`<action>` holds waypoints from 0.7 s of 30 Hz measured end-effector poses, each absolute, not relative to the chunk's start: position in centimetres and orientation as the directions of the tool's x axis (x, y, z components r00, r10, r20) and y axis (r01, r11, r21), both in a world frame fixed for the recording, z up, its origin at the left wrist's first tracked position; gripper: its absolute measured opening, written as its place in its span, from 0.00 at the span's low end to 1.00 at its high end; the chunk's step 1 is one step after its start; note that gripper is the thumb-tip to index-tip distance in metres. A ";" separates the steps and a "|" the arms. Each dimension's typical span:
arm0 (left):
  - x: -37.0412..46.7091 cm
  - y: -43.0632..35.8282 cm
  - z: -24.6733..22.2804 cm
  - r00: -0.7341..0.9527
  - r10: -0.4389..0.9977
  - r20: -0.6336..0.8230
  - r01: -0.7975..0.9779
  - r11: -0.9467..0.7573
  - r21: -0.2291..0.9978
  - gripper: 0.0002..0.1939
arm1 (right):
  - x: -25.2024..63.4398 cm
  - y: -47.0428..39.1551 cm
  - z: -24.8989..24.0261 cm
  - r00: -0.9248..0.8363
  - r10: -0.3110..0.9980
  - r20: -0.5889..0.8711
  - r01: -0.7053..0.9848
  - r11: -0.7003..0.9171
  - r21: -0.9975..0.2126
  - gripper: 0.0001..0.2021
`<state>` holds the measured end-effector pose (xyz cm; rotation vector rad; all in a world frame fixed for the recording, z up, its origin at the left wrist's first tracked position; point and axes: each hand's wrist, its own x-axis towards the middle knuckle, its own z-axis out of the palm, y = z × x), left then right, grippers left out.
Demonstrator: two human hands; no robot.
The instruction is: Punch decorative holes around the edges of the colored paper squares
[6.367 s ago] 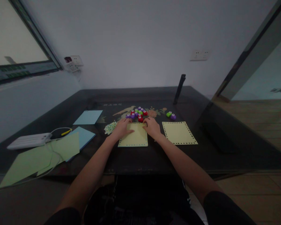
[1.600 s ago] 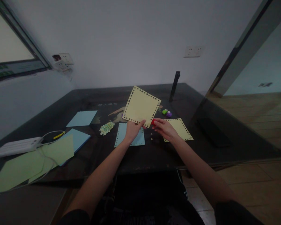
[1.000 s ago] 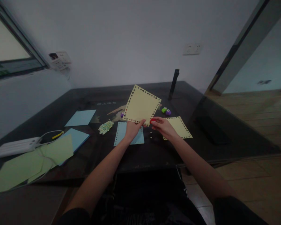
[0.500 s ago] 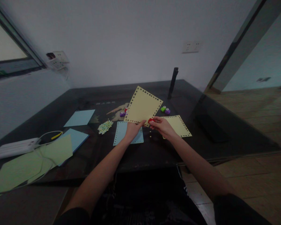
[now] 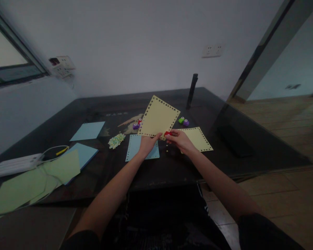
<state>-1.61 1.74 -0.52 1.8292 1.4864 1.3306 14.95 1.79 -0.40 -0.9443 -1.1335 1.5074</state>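
Observation:
My left hand [image 5: 147,145] grips the bottom edge of a yellow sheet of paper [image 5: 159,116], thumb in front and fingers behind. Small punched shapes line the sheet's borders. Closed round a small red craft punch [image 5: 168,133], my right hand [image 5: 181,139] holds it at the sheet's lower right edge. Whether the punch is pressed down I cannot tell. Below my left hand lies a blue sheet with punched edges [image 5: 132,147]. Another punched yellow sheet [image 5: 200,138] is partly under my right hand. Tiny paper bits [image 5: 167,150] lie between the hands.
A heap of paper cutouts [image 5: 116,141] lies left of centre. Purple and red punches [image 5: 135,126] sit behind the raised sheet, green and purple ones [image 5: 182,120] to its right. Blue paper [image 5: 88,131], green paper [image 5: 39,178], a white power strip [image 5: 14,166] and a black upright object [image 5: 192,91] surround them.
Both hands keep their hold on the yellow sheet and the red punch, hardly moving. The whole view has shifted slightly.

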 end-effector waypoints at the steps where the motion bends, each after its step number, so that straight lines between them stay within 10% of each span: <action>1: -1.6 1.7 -0.5 -0.037 0.914 0.404 0.501 -0.333 0.799 0.19 | 15.0 1.8 -0.3 -0.209 0.978 -0.027 -0.235 -0.077 -0.969 0.15; 21: -1.5 1.4 -0.1 -0.006 0.909 0.417 0.512 -0.355 0.782 0.17 | 15.0 1.7 -0.1 -0.168 0.985 -0.036 -0.171 -0.065 -0.983 0.16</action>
